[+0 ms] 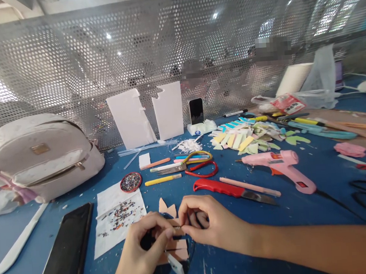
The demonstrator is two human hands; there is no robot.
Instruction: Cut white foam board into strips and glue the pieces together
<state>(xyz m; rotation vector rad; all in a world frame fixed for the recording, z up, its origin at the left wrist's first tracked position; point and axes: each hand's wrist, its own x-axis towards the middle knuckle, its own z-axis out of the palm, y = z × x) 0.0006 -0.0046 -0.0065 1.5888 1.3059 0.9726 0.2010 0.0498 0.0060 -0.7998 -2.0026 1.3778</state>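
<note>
My left hand (146, 244) is closed over a small peach-coloured craft piece (178, 243), its thumb and forefinger pinched together. From the other side my right hand (216, 224) pinches at the same piece with thumb and index finger, the fingertips of both hands nearly meeting. Whatever is between the fingertips is too small to name. Two pointed peach tips (167, 207) show above the hands, and flat peach strips with dark gaps lie below. A small whitish tag-like part (176, 267) sticks out under my left hand. My fingers hide much of the piece.
To the left lie a phone (65, 249), a white plastic knife (22, 240) and a paper with beads (122, 214). Ahead are scissors (188, 166), markers (163, 179) and a red-handled knife (224, 188). A pink glue gun (279, 165), paper scraps (242, 137) and a backpack (43, 155) stand farther out.
</note>
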